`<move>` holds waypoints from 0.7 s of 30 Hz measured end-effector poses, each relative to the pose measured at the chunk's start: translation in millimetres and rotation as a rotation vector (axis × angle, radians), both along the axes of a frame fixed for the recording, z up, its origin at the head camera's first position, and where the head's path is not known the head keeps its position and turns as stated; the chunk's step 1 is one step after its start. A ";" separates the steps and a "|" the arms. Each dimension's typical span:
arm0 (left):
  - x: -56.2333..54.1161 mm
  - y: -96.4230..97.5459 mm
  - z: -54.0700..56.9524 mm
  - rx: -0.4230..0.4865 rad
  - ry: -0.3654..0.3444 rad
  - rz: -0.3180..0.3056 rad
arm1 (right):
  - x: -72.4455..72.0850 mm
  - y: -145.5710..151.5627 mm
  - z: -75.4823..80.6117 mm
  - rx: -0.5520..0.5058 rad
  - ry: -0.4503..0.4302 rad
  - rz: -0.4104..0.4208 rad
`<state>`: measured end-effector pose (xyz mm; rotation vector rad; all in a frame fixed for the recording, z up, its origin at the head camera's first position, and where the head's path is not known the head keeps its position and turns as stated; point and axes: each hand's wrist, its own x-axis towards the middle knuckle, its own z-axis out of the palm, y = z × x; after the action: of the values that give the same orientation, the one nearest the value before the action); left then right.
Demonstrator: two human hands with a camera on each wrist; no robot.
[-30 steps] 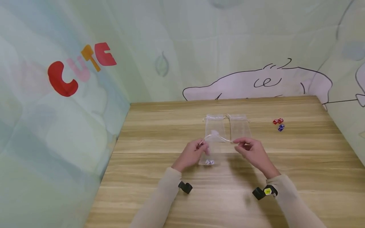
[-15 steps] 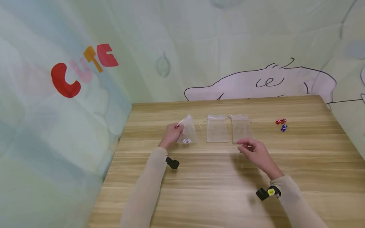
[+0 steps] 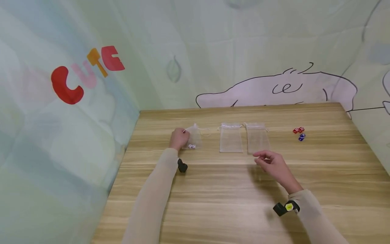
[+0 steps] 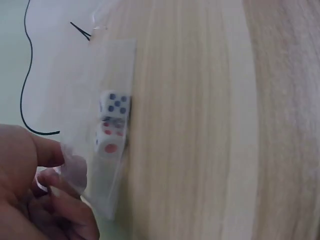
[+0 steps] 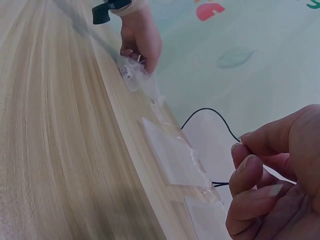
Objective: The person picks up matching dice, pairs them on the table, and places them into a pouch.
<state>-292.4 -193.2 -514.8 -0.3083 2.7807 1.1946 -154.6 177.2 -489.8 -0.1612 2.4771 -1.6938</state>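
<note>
- Left hand (image 3: 179, 138) pinches the dice bag (image 3: 196, 137) at its 9 o'clock edge, at the table's (image 3: 219, 203) 10 o'clock.
- White dice (image 4: 111, 140) sit inside, at the dice bag's 6 o'clock.
- Right hand (image 3: 271, 165) hovers at the flat bags' (image 3: 258, 135) 5 o'clock, fingers loosely curled, gripping nothing visible.
- Likely best: settle the lower end flat first, then ease the grip off gently, so the dice bag isn't dragged askew.

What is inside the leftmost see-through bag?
Two white dice sit side by side in the bag, near its bottom edge. Their turned-away faces are hidden, and the left grip covers part of the bag.
</note>
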 end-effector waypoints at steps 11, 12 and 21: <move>0.5 0.5 -11.5 -0.100 0.056 0.043 | 2.0 0.5 -1.9 0.000 0.000 -0.010; 0.9 0.1 -11.6 -0.099 0.056 0.047 | 2.3 0.8 -1.8 0.001 0.000 -0.011; 4.7 11.6 2.1 -0.063 0.125 0.145 | 4.2 3.5 -0.5 -0.016 -0.009 -0.023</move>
<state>-287.7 -181.6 -512.7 -0.4631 2.9533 1.1962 -150.4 180.7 -490.3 -0.1271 2.4688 -1.7198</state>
